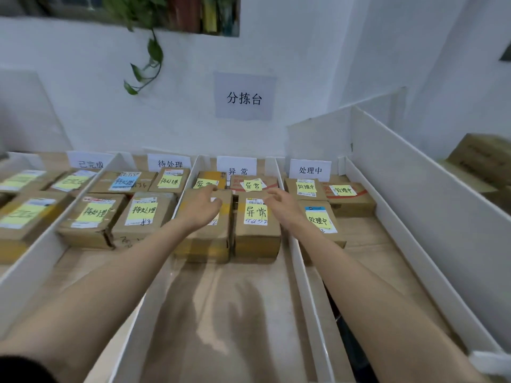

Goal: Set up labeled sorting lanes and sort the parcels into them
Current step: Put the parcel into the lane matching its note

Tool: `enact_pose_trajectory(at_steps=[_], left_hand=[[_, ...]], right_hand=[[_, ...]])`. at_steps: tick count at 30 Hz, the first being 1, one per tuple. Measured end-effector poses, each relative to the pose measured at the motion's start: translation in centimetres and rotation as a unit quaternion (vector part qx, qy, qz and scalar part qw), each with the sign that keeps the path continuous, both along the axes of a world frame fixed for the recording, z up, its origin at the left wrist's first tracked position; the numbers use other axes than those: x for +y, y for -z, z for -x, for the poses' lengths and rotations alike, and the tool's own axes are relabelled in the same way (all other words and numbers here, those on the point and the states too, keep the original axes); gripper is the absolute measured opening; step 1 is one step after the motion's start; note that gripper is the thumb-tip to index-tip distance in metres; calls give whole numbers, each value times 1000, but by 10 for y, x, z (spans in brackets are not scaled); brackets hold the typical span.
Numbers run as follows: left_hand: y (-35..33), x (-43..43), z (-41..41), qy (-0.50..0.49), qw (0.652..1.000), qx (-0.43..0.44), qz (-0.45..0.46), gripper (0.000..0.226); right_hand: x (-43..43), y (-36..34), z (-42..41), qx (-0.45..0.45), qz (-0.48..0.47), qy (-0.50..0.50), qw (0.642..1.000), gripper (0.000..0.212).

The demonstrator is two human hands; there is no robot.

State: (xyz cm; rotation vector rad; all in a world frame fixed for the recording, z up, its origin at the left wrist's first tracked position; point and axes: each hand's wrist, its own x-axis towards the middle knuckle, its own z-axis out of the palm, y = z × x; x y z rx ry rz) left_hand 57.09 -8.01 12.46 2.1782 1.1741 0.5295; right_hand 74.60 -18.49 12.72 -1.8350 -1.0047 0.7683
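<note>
White dividers split the table into lanes, each with a white label card at the back: 已完成 (90,162), 待处理 (169,162), 异常 (237,170), 处理中 (310,170). Cardboard parcels with yellow notes lie in every lane. In the 异常 lane my left hand (199,208) hovers over or rests on the front left parcel (206,239), fingers loosely bent, holding nothing. My right hand (282,204) hangs above the right edge of the front right parcel (257,230), fingers relaxed and empty. Two more parcels (253,184) sit behind them.
A white divider (298,261) separates the 异常 and 处理中 lanes; a tall white board (401,172) bounds the right side. Brown boxes (481,158) stand beyond it. A wall sign 分拣台 (244,97) and a trailing plant (149,62) hang above. The lanes' near halves show bare cardboard floor (221,313).
</note>
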Motion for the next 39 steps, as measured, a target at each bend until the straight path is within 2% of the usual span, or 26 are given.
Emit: enact_pose_trajectory(at_steps=[4, 11, 18, 22, 23, 25, 29, 37, 39], left_hand=[[-33, -11, 39, -39, 997, -38, -46, 43], [-64, -17, 127, -122, 988, -66, -64, 41], [-81, -45, 222, -222, 972, -22, -81, 40], [-86, -57, 286, -265, 960, 4, -88, 53], [-86, -58, 302, -277, 957, 8, -89, 49], [-89, -64, 330, -314, 945, 13, -95, 28], [-93, -71, 391, -359, 924, 38, -125, 36], [-96, -85, 511, -415, 899, 40, -130, 24], [-95, -91, 539, -430, 892, 46, -130, 27]], right_hand=[[2, -26, 31, 2, -34, -28, 999, 38], [23, -56, 97, -28, -75, -106, 991, 36], [47, -70, 186, -69, -93, -207, 971, 36], [57, -73, 245, -70, -107, -265, 956, 34], [59, -75, 260, -64, -111, -277, 952, 34], [62, -79, 289, -55, -113, -294, 948, 34], [70, -83, 349, -42, -124, -323, 937, 32], [78, -93, 469, -54, -139, -368, 918, 28], [80, -94, 501, -48, -148, -378, 913, 28]])
